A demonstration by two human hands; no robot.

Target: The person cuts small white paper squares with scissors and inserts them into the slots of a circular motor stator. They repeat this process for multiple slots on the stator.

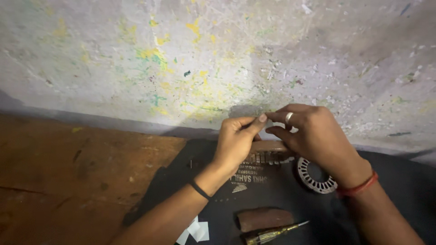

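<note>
Pinching what looked like a thin grey strip [247, 111] between closed fingertips, the left hand [236, 140] and right hand [313, 134] held it above a brown stator [268, 152] on the dark surface [408, 181], seemingly mid-insertion, needing careful alignment next.

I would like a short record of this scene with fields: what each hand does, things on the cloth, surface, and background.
left hand: pinches a small thin grey strip with the right hand
right hand: wears a ring, pinches the same strip
under the hands: round slotted metal core, partly hidden
on the dark cloth: slotted metal ring, yellow-handled screwdriver, brown curved piece, white paper scraps
surface: brown wooden board
background: paint-speckled wall
</note>
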